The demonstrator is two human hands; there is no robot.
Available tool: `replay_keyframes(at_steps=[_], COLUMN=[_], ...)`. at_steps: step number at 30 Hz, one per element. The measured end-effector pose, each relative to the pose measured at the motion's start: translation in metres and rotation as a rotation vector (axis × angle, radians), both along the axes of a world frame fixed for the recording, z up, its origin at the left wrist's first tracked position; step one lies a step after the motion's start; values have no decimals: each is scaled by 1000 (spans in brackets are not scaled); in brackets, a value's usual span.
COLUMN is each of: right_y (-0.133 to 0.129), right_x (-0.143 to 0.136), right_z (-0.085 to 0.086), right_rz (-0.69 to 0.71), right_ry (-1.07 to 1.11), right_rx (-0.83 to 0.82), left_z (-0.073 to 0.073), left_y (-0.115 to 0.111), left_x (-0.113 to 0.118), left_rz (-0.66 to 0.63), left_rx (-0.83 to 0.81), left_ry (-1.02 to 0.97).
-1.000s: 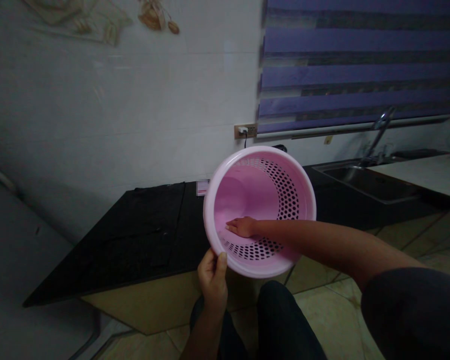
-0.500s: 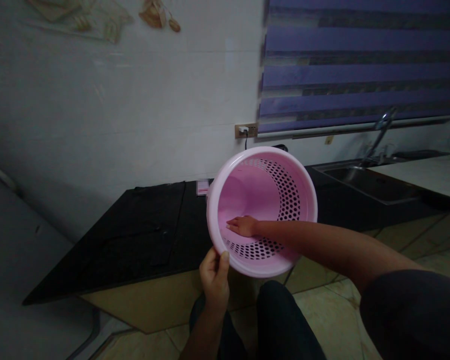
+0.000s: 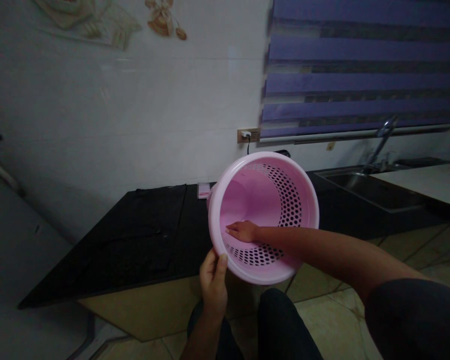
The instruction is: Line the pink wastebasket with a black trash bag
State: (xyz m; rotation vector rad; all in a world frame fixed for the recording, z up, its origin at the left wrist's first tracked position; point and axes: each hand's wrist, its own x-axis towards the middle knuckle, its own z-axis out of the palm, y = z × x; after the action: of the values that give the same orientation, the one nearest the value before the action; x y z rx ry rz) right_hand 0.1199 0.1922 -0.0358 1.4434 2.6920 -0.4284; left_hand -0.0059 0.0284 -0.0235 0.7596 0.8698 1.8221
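Note:
A pink plastic laundry basket (image 3: 264, 280) with rows of holes in its wall is tipped so that its mouth faces me. My left hand (image 3: 214, 280) grips the lower left of its rim, thumb on the front and fingers behind. Through the mouth reaches my right arm, and my right hand (image 3: 243, 231) lies against the inner wall at the lower left. Its fingers are stretched out, pointing left. The palm side is hidden, and no item shows in it.
Behind the basket runs a black countertop (image 3: 142, 235). A small blurred pink-and-white item (image 3: 203, 190) sits at its back. To the right are a sink (image 3: 375, 190), a faucet (image 3: 386, 132) and a pale board (image 3: 431, 180). A plugged-in socket (image 3: 248, 135) is on the wall.
The whole scene has shifted slightly down in the picture. My left hand keeps its hold on the rim, and my right hand stays at nearly the same spot inside the basket.

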Motion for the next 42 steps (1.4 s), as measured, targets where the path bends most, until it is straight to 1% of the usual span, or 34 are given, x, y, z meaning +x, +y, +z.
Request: replay_keyframes(at_steps=[5,10,13,17,21,26,28,33,39,42], right_y=[1,1,0,-2,-1,2,1,-4,-7,-6], right_x=[-5,-10,-14,-16,-15,-16,-17,-18,-18,-17], right_z=[2,6,8,10,5,2,4,11,14,13], right_rz=[-21,-11,-18,-41,-46,-36,-32,-51,-59,-49], right_ry=[-2,24,42,62,84,96,93,84,74,76], right_rx=[-35,-51,-55,-66,-75,-88,-93,-101,-114,-116], left_z=[2,15,23,28,31,34,35,36,35,36], left_y=[4,-2,-8,-9,-9,-9,-9,-8,-10,-9], left_x=[-5,-3,-3,-9,-13,-12,-12,-15,-16,-17], left_rz=[-8,-96,-144,-203,-232,-229,-221,-251,-213,-195], left_rx=[-10,98,138,136,121,101,85,69,29,9], left_ry=[26,-1,16,78,112,133,144,142,198,233])
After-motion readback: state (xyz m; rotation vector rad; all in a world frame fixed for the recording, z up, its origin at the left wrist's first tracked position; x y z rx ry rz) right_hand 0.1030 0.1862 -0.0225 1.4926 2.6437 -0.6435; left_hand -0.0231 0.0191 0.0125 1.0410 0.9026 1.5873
